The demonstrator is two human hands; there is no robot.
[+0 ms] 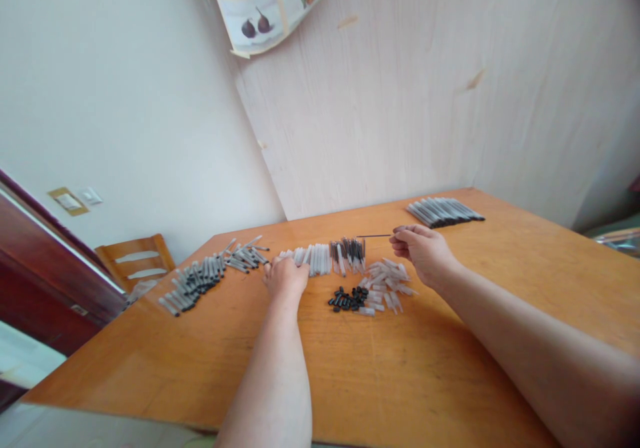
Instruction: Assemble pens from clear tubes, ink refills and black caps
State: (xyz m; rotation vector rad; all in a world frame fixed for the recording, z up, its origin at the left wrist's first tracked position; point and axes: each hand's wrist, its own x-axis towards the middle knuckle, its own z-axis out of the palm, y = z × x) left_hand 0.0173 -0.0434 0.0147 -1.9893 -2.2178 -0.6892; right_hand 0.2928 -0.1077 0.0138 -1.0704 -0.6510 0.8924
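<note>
Right hand: forearm in from 4 o'clock, fingers curled, thumb and fingertips pinching one end of a thin dark rod. Rod lies above the dark-rod bundle, free end toward 9 o'clock, long axis 9–3, near level. Left hand: palm down, reaching toward 12, at the translucent barrels; cannot tell whether fingers grip.

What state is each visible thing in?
Right hand: pinching thin dark rod
White tubes: side by side
Left hand: at those tubes, grip hidden
Dark rods: bunched together
Black pieces: loosely heaped
Translucent caps: loosely heaped
Far-right tubes: lined up
Left tubes: partly scattered
</note>
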